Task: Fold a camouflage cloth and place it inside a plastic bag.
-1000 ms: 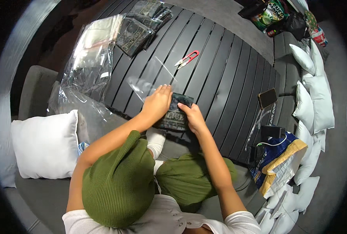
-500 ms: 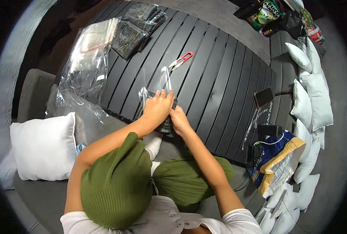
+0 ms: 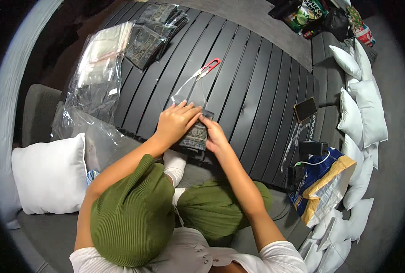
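A dark, flat, rectangular packet with a pale pattern (image 3: 195, 137) lies at the near edge of the black slatted table. Across its upper left part rests my left hand (image 3: 174, 122), fingers stretched out and lying flat. My right hand (image 3: 214, 134) grips the packet's right edge, thumb on top; its other fingers are mostly hidden. A clear plastic sleeve (image 3: 191, 93) extends from under my left fingers toward the far side. How far the packet sits inside the sleeve I cannot tell. Just beyond lie red-handled thread snips (image 3: 210, 66).
Several similar dark packets (image 3: 150, 38) are piled at the far left, beside a large clear bag of plastic sleeves (image 3: 103, 54). A phone (image 3: 305, 110) and a black box (image 3: 313, 148) sit at the table's right. White cushions (image 3: 50, 175) flank me on both sides.
The packet has turned flatter, showing more of its patterned face. My left hand has shifted slightly left and down, and the clear sleeve now lies lower against the table.
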{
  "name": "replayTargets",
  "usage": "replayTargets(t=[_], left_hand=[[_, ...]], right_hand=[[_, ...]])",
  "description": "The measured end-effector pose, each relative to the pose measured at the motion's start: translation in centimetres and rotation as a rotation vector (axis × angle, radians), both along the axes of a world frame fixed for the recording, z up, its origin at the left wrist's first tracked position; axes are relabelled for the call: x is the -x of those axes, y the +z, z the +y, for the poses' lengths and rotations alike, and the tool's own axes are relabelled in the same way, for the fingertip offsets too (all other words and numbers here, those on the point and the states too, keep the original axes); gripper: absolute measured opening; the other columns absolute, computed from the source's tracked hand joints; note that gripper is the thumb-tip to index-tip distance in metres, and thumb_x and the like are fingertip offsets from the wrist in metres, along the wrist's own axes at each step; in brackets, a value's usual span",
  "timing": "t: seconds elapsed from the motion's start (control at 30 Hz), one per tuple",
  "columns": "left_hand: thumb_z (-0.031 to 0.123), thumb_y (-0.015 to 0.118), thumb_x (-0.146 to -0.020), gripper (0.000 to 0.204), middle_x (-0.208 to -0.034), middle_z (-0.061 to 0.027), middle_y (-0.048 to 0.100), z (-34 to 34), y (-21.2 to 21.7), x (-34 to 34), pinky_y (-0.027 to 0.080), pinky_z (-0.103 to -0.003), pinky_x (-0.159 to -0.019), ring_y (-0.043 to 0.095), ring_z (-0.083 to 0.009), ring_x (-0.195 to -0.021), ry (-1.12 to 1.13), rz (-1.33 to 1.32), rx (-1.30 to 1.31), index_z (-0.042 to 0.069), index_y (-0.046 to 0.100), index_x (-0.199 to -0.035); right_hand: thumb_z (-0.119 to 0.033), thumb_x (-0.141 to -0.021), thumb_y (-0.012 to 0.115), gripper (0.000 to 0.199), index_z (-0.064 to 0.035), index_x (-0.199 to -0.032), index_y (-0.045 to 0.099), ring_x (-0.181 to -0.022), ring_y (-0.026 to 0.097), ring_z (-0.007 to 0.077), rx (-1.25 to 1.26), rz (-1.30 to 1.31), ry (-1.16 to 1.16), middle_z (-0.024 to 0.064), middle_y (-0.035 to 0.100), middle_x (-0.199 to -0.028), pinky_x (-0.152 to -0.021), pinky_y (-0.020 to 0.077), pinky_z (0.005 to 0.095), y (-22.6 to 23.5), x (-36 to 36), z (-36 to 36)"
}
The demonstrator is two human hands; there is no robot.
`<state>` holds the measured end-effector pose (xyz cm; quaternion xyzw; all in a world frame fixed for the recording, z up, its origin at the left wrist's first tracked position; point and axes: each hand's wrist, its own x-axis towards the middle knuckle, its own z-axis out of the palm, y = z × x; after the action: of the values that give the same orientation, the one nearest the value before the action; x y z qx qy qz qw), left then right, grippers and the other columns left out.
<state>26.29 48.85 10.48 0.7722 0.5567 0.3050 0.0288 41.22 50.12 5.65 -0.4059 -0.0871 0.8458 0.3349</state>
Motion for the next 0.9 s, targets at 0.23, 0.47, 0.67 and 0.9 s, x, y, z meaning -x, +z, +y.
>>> replayTargets(t=[0.23,0.47,0.67,0.9], left_hand=[[0.015,0.060,-0.076,0.025,-0.099,-0.0054,0.063,0.4,-0.4,0.6,0.050,-0.038,-0.076,0.062,-0.0241,-0.092,-0.100,0.105,-0.009,0.014,0.062,-0.101],[0.022,0.062,-0.077,0.018,-0.098,-0.0046,0.064,1.5,-0.3,-0.7,0.050,-0.037,-0.073,0.063,-0.0233,-0.085,-0.069,0.135,-0.030,0.013,0.065,-0.092],[0.031,0.061,-0.078,0.021,-0.094,-0.0072,0.066,2.1,-1.1,-1.6,0.050,-0.042,-0.075,0.064,-0.0268,-0.083,0.025,0.221,-0.145,0.013,0.068,-0.087],[0.031,0.061,-0.078,0.023,-0.098,-0.0077,0.065,0.5,-0.3,-2.4,0.050,-0.043,-0.074,0.064,-0.0286,-0.086,-0.031,0.158,-0.109,0.017,0.067,-0.094]], right_hand=[[-0.006,-0.083,0.054,0.022,-0.0005,-0.105,0.051,-0.085,0.058,0.0161,-0.207,-0.023,-0.164,0.0057,0.059,-0.095,-0.078,0.0472,0.0298,0.0,-0.8,0.2],[-0.008,-0.088,0.049,0.018,-0.0016,-0.104,0.055,-0.086,0.058,0.0142,-0.396,-0.165,-0.195,0.0061,0.061,-0.097,-0.076,0.0460,0.0281,-0.4,0.3,-1.0],[-0.012,-0.090,0.048,0.023,0.0033,-0.106,0.055,-0.091,0.055,0.0123,-0.489,-0.231,-0.106,0.0071,0.060,-0.102,-0.084,0.0405,0.0254,-0.3,1.5,-1.2],[-0.012,-0.091,0.047,0.017,0.0003,-0.094,0.058,-0.083,0.056,0.0130,-0.282,-0.139,-0.186,0.0069,0.061,-0.091,-0.078,0.0439,0.0256,-0.1,1.0,-0.6]])
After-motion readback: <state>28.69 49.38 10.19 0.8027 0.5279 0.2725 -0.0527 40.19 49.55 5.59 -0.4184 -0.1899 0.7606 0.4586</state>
